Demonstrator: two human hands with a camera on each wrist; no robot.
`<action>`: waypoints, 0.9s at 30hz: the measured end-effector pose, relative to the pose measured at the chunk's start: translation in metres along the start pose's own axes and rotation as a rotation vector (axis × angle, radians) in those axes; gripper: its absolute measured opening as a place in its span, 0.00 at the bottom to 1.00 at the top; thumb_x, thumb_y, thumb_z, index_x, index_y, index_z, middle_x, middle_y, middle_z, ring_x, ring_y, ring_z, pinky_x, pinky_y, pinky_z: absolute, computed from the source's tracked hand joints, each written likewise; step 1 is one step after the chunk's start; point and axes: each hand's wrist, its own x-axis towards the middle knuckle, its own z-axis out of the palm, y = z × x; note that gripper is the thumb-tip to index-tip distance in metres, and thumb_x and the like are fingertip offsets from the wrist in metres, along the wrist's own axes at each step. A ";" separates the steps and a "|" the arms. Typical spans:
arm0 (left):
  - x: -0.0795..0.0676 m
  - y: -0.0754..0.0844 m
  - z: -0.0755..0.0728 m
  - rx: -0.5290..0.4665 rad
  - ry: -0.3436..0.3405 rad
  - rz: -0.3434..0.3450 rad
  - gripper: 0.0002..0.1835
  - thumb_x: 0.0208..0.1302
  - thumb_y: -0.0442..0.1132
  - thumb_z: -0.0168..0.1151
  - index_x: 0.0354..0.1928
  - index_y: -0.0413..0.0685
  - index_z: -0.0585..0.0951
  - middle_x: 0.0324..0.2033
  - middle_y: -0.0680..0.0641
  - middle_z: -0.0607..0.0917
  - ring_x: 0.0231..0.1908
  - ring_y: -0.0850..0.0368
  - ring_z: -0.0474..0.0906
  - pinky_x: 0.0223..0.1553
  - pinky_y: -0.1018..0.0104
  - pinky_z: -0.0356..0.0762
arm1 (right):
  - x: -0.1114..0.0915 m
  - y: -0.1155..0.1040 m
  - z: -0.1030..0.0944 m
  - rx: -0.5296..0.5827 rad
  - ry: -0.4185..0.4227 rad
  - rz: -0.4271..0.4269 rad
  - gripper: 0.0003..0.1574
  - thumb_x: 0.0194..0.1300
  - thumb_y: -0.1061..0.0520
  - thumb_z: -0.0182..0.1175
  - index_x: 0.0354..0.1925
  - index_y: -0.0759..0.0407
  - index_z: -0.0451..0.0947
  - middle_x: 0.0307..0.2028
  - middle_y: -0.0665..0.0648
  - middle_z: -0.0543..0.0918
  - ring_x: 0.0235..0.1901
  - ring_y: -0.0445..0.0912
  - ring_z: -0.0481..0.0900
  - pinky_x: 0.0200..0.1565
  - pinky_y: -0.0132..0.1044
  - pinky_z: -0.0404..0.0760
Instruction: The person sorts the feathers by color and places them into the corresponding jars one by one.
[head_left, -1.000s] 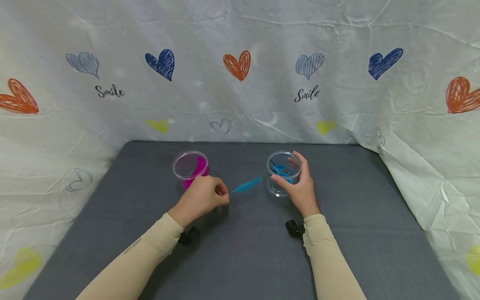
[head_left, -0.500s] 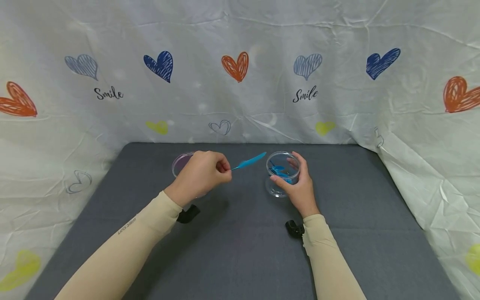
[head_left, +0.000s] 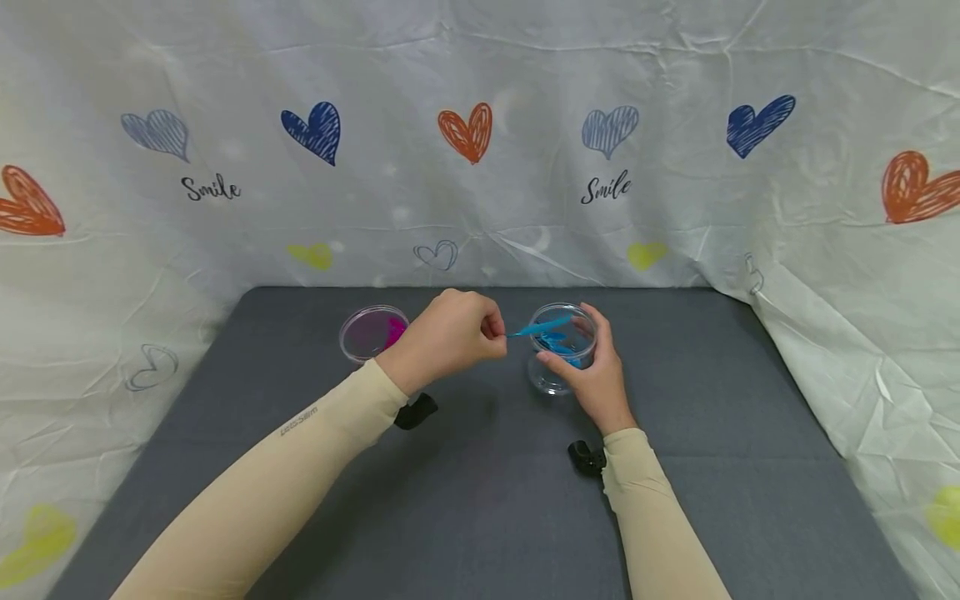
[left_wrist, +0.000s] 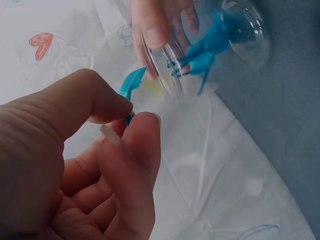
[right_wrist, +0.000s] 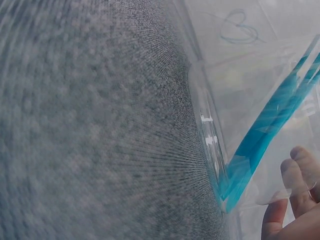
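Note:
Between thumb and forefinger, my left hand (head_left: 450,337) pinches the quill end of a blue feather (head_left: 546,326). The feather's tip reaches over the mouth of a clear plastic cup (head_left: 551,382). Several blue feathers (left_wrist: 210,42) stand inside that cup, leaning on its wall. My right hand (head_left: 600,379) grips the cup from the right side, thumb in front and fingers behind. Farther left, a second clear cup (head_left: 360,333) holds magenta feathers (head_left: 395,332); my left hand and wrist hide part of it.
A dark grey cloth (head_left: 495,500) covers the table. Behind it hangs a white curtain (head_left: 525,208) printed with hearts and "Smile". Each wrist wears a small black camera; the left wrist camera (head_left: 416,412) hangs just in front of the magenta feathers' cup.
My left hand has risen from near the magenta feathers' cup and moved right, bringing the blue feather over the other cup's mouth. My right hand keeps its hold on that cup.

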 end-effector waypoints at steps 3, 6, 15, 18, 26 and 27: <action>0.006 0.007 0.001 0.010 -0.029 0.000 0.04 0.64 0.37 0.69 0.31 0.52 0.88 0.24 0.55 0.86 0.22 0.59 0.77 0.31 0.64 0.80 | 0.000 0.000 0.000 0.005 -0.004 0.008 0.60 0.64 0.40 0.79 0.83 0.31 0.55 0.77 0.48 0.72 0.80 0.48 0.67 0.75 0.59 0.73; 0.011 0.011 0.002 0.011 -0.048 -0.002 0.05 0.63 0.36 0.69 0.30 0.52 0.88 0.23 0.55 0.85 0.22 0.58 0.76 0.31 0.63 0.79 | 0.000 0.000 0.000 0.012 -0.008 0.010 0.59 0.65 0.41 0.79 0.82 0.28 0.56 0.77 0.47 0.73 0.79 0.47 0.67 0.74 0.58 0.74; 0.026 0.022 0.007 -0.004 -0.095 0.030 0.08 0.65 0.36 0.70 0.27 0.55 0.88 0.25 0.55 0.86 0.23 0.58 0.78 0.31 0.64 0.79 | 0.002 0.000 0.000 0.029 -0.009 0.035 0.61 0.64 0.46 0.80 0.83 0.29 0.54 0.78 0.49 0.71 0.80 0.49 0.66 0.75 0.59 0.74; 0.030 0.024 0.009 -0.014 -0.104 0.044 0.09 0.65 0.37 0.71 0.26 0.54 0.88 0.24 0.55 0.86 0.22 0.58 0.77 0.30 0.64 0.79 | 0.003 -0.001 0.000 0.030 -0.010 0.050 0.62 0.64 0.48 0.80 0.84 0.32 0.54 0.79 0.53 0.71 0.81 0.50 0.65 0.76 0.60 0.72; 0.038 0.025 0.013 -0.017 -0.138 0.050 0.09 0.69 0.37 0.70 0.29 0.54 0.89 0.25 0.54 0.86 0.23 0.59 0.77 0.30 0.65 0.77 | -0.004 -0.025 -0.003 0.060 -0.026 0.070 0.60 0.67 0.50 0.78 0.84 0.42 0.54 0.80 0.61 0.69 0.82 0.53 0.63 0.77 0.62 0.70; 0.040 0.025 0.014 -0.017 -0.145 0.049 0.09 0.69 0.37 0.70 0.29 0.54 0.89 0.25 0.54 0.86 0.23 0.58 0.77 0.31 0.65 0.77 | -0.005 -0.029 -0.004 0.063 -0.028 0.068 0.60 0.67 0.50 0.78 0.85 0.43 0.54 0.80 0.61 0.69 0.82 0.54 0.63 0.77 0.62 0.70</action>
